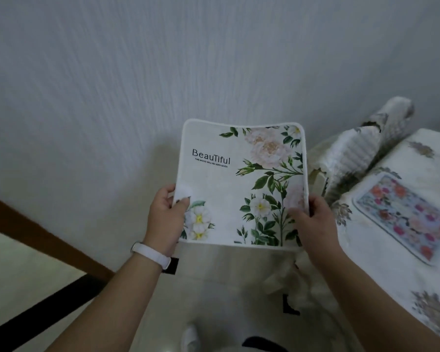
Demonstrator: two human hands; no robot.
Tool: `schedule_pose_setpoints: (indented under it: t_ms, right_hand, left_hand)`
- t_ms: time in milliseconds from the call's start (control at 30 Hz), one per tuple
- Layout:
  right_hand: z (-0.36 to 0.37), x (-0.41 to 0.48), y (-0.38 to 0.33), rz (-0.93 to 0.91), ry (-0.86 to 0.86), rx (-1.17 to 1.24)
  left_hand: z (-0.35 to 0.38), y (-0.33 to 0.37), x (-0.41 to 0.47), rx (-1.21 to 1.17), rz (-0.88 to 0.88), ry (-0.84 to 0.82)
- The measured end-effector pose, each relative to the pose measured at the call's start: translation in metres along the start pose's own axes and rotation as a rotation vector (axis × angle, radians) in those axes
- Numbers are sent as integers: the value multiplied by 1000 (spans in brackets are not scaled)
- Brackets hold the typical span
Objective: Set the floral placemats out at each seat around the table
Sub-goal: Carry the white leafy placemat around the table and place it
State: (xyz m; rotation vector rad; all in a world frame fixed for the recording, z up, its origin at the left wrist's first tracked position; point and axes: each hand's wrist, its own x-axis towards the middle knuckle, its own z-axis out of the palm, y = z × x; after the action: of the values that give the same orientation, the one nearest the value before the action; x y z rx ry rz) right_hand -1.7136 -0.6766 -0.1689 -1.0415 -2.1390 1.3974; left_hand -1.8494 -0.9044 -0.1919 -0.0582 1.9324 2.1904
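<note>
Nearest the camera, a white wristband point(151, 251) is worn on the left wrist. Just beyond it, the left hand point(167, 214) is closed on the left edge of a floral placemat point(239, 189), with the thumb laid on the printed face and the fingers curled behind. The right edge is gripped in the same manner by the right hand point(313, 222). The placemat is carried in the air between the two hands, printed face up, its far edge bowed slightly; it is not resting on any surface.

To the right of the right hand, a table point(381, 275) covered with a patterned cloth is seen. A second placemat point(404, 217), in pink and orange flowers, is laid flat on it, so one seat is judged to be served already. Beyond the right hand, at the table's far end, what appears to be a chair point(353, 153) under a ribbed white cover is seen. A pale wall point(163, 72) is seen behind everything.

The step in hand is judged to be the carrying of a mat to an unserved seat. For the next move, the mat is to be swung rightward over the table, levelled, lowered flat at that seat, squared to the table edge, and released.
</note>
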Motion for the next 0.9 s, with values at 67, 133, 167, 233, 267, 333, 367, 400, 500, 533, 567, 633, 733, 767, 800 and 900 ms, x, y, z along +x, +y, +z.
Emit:
schedule_pose_setpoints:
  t_ms: [67, 133, 167, 233, 267, 333, 367, 400, 500, 533, 567, 633, 733, 767, 800, 900]
  right_hand:
    - [1, 12, -9, 16, 65, 8]
    - [-1, 26, -14, 38, 120, 27]
    - [-2, 33, -16, 51, 146, 35]
    - [-2, 51, -19, 64, 186, 51]
    - [-2, 60, -19, 65, 201, 59]
    - [-3, 82, -17, 71, 237, 71]
    - [-4, 94, -16, 73, 256, 78]
    - [-6, 107, -14, 74, 275, 84]
    - [-11, 151, -8, 83, 312, 118]
    - [-12, 166, -7, 90, 317, 130]
    - [-13, 182, -5, 94, 320, 151]
    - [-18, 215, -4, 109, 335, 187]
    - [-30, 259, -5, 126, 359, 204]
    - [-37, 274, -5, 131, 368, 213]
    - [-44, 288, -5, 134, 377, 220]
    - [-69, 326, -7, 143, 423, 219]
  left_hand:
    - [14, 9, 28, 11, 1, -64]
    - [28, 16, 50, 6, 9, -129]
    - [35, 19, 61, 1, 11, -158]
    - [50, 24, 84, -2, 7, -202]
    - [58, 25, 96, -4, 0, -217]
    - [78, 27, 123, 1, -6, -251]
    - [90, 28, 136, 10, -2, -270]
    - [102, 28, 149, 24, 4, -288]
    - [146, 30, 188, 70, 26, -343]
    - [161, 30, 201, 88, 40, -356]
    - [177, 32, 213, 106, 53, -366]
    - [208, 36, 234, 124, 66, -384]
    - [256, 44, 263, 143, 78, -427]
    - [272, 48, 272, 149, 83, -444]
    - [289, 51, 281, 148, 87, -459]
    - [337, 57, 303, 126, 84, -501]
